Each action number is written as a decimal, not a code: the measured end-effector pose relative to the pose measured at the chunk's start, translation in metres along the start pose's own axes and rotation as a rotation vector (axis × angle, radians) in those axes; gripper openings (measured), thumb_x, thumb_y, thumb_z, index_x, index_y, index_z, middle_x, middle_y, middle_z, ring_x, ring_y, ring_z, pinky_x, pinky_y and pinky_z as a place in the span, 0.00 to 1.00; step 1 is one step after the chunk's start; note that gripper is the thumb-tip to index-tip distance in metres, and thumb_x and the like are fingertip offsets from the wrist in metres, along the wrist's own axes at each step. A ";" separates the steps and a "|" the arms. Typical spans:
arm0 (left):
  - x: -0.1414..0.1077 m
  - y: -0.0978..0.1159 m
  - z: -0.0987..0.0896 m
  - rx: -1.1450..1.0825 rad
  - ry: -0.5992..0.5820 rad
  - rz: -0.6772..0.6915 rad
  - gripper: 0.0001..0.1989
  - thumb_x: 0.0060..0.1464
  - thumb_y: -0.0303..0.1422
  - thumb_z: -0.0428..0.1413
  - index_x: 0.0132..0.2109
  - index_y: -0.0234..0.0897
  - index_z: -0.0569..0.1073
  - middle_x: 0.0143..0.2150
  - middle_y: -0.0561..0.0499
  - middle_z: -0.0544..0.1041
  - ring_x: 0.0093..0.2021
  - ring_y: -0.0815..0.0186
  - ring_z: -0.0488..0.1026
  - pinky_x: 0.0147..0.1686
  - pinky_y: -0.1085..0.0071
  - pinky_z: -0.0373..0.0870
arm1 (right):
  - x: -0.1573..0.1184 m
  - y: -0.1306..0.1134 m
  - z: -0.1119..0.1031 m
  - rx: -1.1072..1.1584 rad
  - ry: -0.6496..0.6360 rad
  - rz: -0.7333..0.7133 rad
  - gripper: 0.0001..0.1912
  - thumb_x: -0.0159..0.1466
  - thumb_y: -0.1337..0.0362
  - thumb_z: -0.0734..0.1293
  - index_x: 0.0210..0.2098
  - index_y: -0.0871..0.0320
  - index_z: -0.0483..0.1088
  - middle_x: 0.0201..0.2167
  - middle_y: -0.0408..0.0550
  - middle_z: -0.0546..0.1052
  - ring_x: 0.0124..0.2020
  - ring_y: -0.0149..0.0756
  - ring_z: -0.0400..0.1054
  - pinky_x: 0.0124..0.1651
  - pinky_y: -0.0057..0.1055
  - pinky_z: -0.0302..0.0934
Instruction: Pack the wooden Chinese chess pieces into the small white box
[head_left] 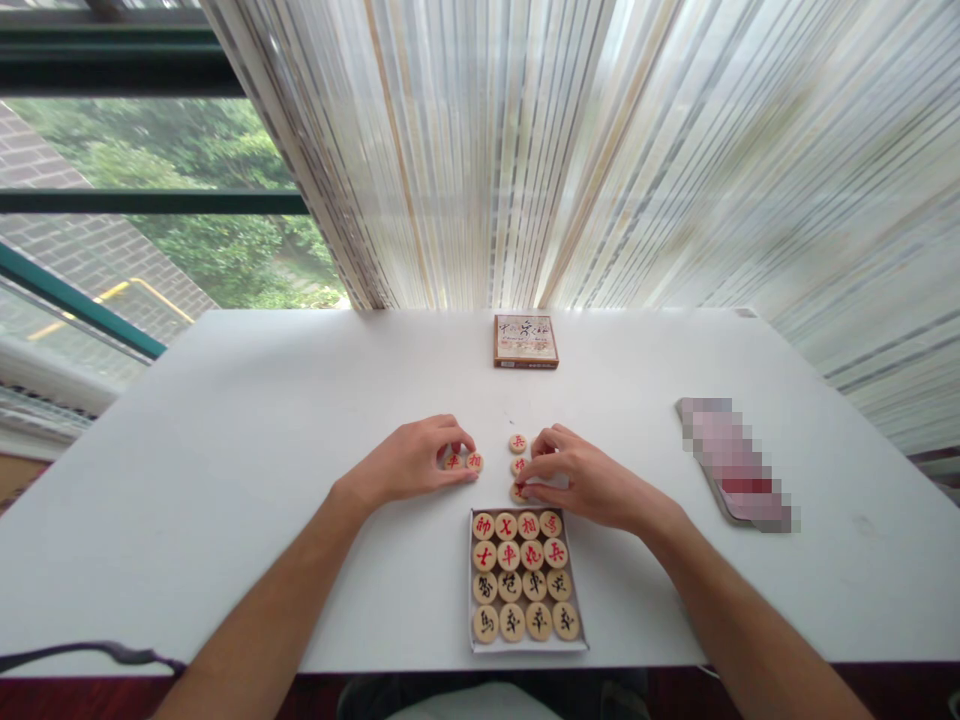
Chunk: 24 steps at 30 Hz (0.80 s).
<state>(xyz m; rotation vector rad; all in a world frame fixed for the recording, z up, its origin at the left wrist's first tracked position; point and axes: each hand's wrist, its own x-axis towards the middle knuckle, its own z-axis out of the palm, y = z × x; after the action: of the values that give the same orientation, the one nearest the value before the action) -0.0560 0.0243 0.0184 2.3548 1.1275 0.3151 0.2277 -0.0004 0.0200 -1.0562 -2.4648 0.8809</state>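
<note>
My left hand (416,458) is closed around two round wooden Chinese chess pieces with red characters (474,461), thumb and fingers at their edges, just above the table surface or on it. To the right, three more red-marked pieces stand in a short column, the far one (517,443) untouched. My right hand (585,478) has thumb and fingertips pinched at the nearest piece of that column, partly covering it and the middle one. Just below both hands lies an open box tray (473,580) filled with rows of pieces, red characters in the far rows and black in the near ones.
The flat box lid (526,340) lies at the back of the white table (225,480). A blurred phone-like object (735,465) rests at right. Dark eyeglasses or a similar thin frame (112,650) sits at the left front edge. A string curtain (480,150) hangs behind.
</note>
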 end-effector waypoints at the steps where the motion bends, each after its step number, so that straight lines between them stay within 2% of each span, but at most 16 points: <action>1: 0.000 0.000 0.000 -0.001 -0.001 0.000 0.12 0.59 0.44 0.61 0.45 0.42 0.78 0.41 0.52 0.76 0.40 0.64 0.74 0.38 0.71 0.67 | 0.000 0.000 0.000 -0.002 0.000 -0.001 0.07 0.67 0.62 0.72 0.43 0.47 0.81 0.40 0.48 0.73 0.45 0.39 0.67 0.49 0.36 0.65; 7: 0.000 0.000 0.000 0.001 -0.002 0.008 0.13 0.59 0.45 0.60 0.45 0.43 0.78 0.42 0.51 0.76 0.40 0.63 0.74 0.38 0.71 0.68 | -0.002 0.000 -0.002 -0.007 0.045 -0.006 0.09 0.69 0.61 0.69 0.47 0.48 0.79 0.41 0.49 0.73 0.45 0.39 0.69 0.50 0.37 0.66; 17: 0.000 0.000 0.000 -0.001 -0.011 -0.001 0.14 0.59 0.45 0.60 0.46 0.42 0.78 0.42 0.51 0.76 0.40 0.63 0.74 0.37 0.71 0.68 | -0.008 0.026 -0.013 -0.148 0.338 0.051 0.10 0.72 0.62 0.64 0.47 0.51 0.77 0.40 0.50 0.75 0.43 0.41 0.71 0.46 0.39 0.69; 24: -0.001 0.000 -0.001 -0.003 -0.005 0.001 0.14 0.59 0.45 0.60 0.46 0.42 0.78 0.42 0.51 0.76 0.39 0.64 0.74 0.37 0.70 0.68 | -0.014 0.034 -0.025 -0.173 0.383 0.135 0.12 0.72 0.59 0.62 0.48 0.51 0.77 0.39 0.51 0.77 0.41 0.42 0.72 0.43 0.39 0.70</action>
<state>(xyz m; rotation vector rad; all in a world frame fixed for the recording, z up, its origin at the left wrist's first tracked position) -0.0567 0.0237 0.0195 2.3526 1.1233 0.3112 0.2680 0.0177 0.0166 -1.3237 -2.1942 0.4517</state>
